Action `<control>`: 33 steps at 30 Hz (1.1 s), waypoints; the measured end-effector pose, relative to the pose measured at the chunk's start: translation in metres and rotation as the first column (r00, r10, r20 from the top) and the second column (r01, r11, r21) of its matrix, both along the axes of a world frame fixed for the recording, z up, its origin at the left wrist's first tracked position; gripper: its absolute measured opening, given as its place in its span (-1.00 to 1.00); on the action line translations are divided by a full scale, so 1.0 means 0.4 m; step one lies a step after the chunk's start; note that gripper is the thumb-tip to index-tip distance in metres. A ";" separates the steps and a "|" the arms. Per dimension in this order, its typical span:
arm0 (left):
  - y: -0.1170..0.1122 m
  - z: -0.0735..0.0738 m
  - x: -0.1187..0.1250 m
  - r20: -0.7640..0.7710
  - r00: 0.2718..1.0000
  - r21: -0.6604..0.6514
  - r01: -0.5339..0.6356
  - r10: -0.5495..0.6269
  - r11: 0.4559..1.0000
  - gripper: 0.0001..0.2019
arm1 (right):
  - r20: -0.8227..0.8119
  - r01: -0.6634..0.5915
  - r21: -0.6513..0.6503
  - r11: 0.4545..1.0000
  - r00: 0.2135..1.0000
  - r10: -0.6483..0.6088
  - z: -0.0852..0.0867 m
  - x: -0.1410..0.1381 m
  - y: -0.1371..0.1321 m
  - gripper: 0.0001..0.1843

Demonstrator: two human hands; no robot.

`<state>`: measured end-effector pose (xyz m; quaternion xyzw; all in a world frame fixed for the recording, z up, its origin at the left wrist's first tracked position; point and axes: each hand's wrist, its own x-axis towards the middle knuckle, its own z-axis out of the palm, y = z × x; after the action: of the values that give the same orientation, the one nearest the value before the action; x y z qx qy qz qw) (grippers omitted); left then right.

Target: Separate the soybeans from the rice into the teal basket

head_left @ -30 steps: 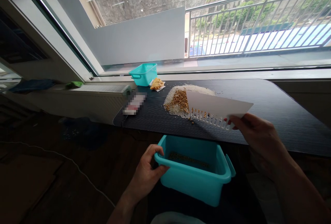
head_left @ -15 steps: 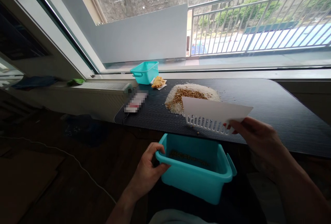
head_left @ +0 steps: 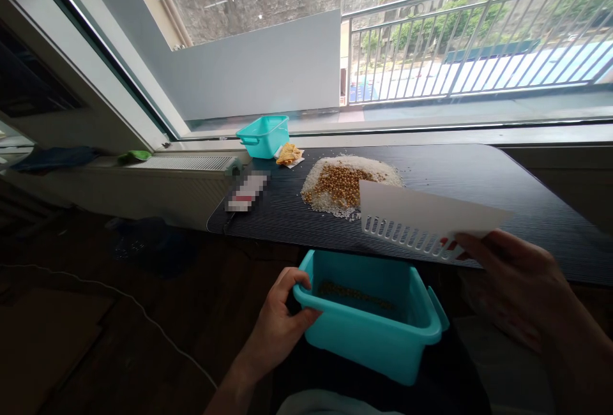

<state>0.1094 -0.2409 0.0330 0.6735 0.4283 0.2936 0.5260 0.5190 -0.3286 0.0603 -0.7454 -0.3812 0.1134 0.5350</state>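
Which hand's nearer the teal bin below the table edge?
Left. The left hand grips the teal bin by its rim; the right hand, holding a white sheet, is apart, beyond the bin's right end.

Green item (head_left: 135, 156) by radiator (head_left: 191, 186); pale cable (head_left: 165, 336) across floor (head_left: 211, 294); railing (head_left: 472, 38) outside.

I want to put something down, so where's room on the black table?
The biggest bare patch is right of the golden beads and white grains, behind the white slotted sheet. A smaller one separates the grains from the pixelated object. It's crowded back left, around the small turquoise bin and crumpled yellow item.
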 end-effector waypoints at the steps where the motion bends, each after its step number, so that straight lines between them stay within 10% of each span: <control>1: -0.001 0.002 0.005 -0.004 1.000 -0.005 0.018 -0.018 1.000 -0.66 | -0.012 0.022 0.001 1.000 1.000 -0.022 0.001 0.013 0.003 -0.29; 10: -0.018 -0.069 0.057 0.057 0.997 0.051 0.046 -0.049 0.998 -0.55 | 0.042 0.188 0.117 0.975 0.980 -0.194 -0.034 0.063 0.045 -0.43; 33: -0.019 -0.050 0.053 0.032 0.998 0.040 0.050 -0.052 0.998 -0.62 | -0.043 0.036 0.025 0.999 0.998 -0.035 -0.006 0.066 0.033 -0.32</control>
<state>0.1305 -0.2486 0.0130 0.6895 0.3965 0.2993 0.5271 0.5454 -0.3155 0.0580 -0.7425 -0.3577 0.1146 0.5547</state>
